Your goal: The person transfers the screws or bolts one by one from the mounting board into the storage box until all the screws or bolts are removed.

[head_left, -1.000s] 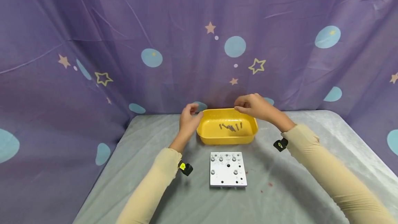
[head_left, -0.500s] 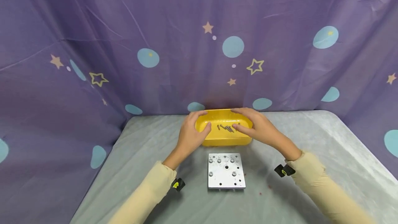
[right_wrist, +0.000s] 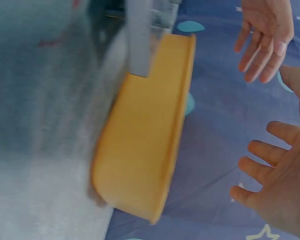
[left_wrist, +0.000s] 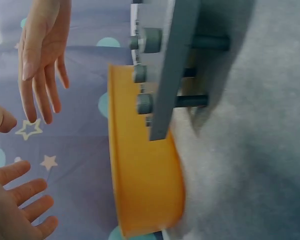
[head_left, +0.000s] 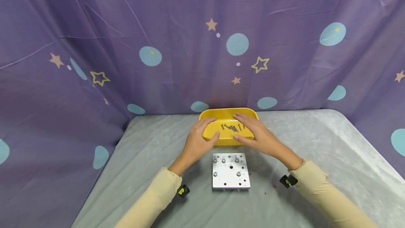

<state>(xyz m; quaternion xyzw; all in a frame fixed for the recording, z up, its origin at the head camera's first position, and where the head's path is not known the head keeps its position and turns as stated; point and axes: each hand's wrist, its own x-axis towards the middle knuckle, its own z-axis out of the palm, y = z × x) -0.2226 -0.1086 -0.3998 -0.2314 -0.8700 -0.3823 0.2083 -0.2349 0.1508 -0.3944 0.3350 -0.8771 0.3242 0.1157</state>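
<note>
A yellow bin (head_left: 227,141) stands at the back of the table with several small screws (head_left: 233,128) lying on its floor. In front of it is a square metal plate (head_left: 231,177); several socket-head screws (left_wrist: 145,104) pass through it, and their shanks stick out beneath in the left wrist view. My left hand (head_left: 198,140) hovers above the bin's left front side, fingers spread and holding nothing. Across from it, my right hand (head_left: 261,136) hovers over the bin's right side, likewise spread and holding nothing. The two palms face each other in both wrist views.
A grey cloth (head_left: 152,143) covers the table. Behind the bin hangs a purple curtain (head_left: 183,90) with stars and blue spots. Small red marks (head_left: 274,185) show on the cloth right of the plate.
Both hands have come nearer to me and closer together over the bin. The right hand's fingers have gone from bent to spread. Bin and plate stay in place.
</note>
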